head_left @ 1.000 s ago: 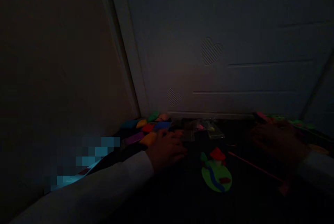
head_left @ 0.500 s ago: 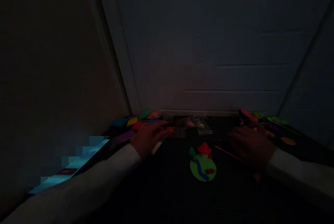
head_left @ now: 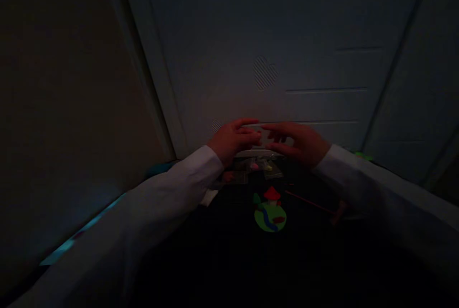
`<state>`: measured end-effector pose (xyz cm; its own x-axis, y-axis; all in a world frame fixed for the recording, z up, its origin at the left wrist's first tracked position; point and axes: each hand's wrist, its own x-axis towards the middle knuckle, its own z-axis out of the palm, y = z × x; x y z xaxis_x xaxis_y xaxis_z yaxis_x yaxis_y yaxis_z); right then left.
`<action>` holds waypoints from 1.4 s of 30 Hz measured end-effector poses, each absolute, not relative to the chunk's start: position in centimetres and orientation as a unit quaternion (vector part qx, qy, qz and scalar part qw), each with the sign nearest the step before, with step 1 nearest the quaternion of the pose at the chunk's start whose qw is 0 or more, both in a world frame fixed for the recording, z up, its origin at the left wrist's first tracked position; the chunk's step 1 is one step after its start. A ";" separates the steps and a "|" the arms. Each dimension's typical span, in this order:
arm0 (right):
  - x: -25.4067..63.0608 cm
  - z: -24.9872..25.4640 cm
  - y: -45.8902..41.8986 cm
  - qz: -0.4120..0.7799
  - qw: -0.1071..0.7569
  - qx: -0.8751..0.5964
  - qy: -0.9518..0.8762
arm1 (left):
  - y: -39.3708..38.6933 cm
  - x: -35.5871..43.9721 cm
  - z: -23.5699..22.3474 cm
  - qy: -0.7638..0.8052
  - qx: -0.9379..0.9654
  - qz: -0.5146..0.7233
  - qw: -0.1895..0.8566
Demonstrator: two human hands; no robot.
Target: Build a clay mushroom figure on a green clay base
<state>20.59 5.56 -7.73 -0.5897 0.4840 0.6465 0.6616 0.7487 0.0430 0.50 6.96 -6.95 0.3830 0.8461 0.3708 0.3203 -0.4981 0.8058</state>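
My left hand is raised over the back of the dark table, index finger stretched out and the others loosely bent. Facing it across a small gap is my right hand, thumb and fingers apart. I see nothing plainly held in either; the light is very dim, and a small reddish spot by the left fingertips cannot be made out. Below them on the table lies a round green clay base bearing a red-capped mushroom, a small green clay piece and a blue strip.
Clear packets with small pink and yellow bits lie at the back. A thin reddish stick rests at the right, near an orange-brown piece. Something white lies beside my left sleeve. A panelled surface with heart patterns stands behind.
Both hands have risen from the table's sides and come together in the middle. The left has left the coloured packs, the right the pieces at the right. The view has shifted slightly.
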 end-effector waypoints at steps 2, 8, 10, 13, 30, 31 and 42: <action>19.3 -7.2 6.5 -0.134 0.321 -0.313 -0.884 | 7.2 1.6 -7.0 0.365 0.756 0.419 0.346; 19.0 -8.2 7.5 -0.113 0.315 -0.306 -0.891 | 7.8 1.6 -8.4 0.371 0.756 0.392 0.370; 19.2 -8.3 7.4 -0.103 0.322 -0.320 -0.885 | 8.0 1.2 -8.3 0.380 0.766 0.373 0.360; 19.5 -8.0 7.5 -0.088 0.343 -0.353 -0.866 | 8.8 0.3 -8.1 0.408 0.795 0.310 0.325; 21.4 -6.9 7.7 -0.035 0.425 -0.357 -0.831 | 10.1 -0.2 -12.3 0.465 0.878 -0.087 0.068; 21.4 -6.9 7.7 -0.026 0.419 -0.358 -0.834 | 10.0 -0.1 -12.5 0.469 0.877 -0.083 0.059; 21.4 -8.1 8.6 -0.039 0.332 -0.384 -0.861 | 7.3 0.9 -10.6 0.523 0.850 0.001 -0.058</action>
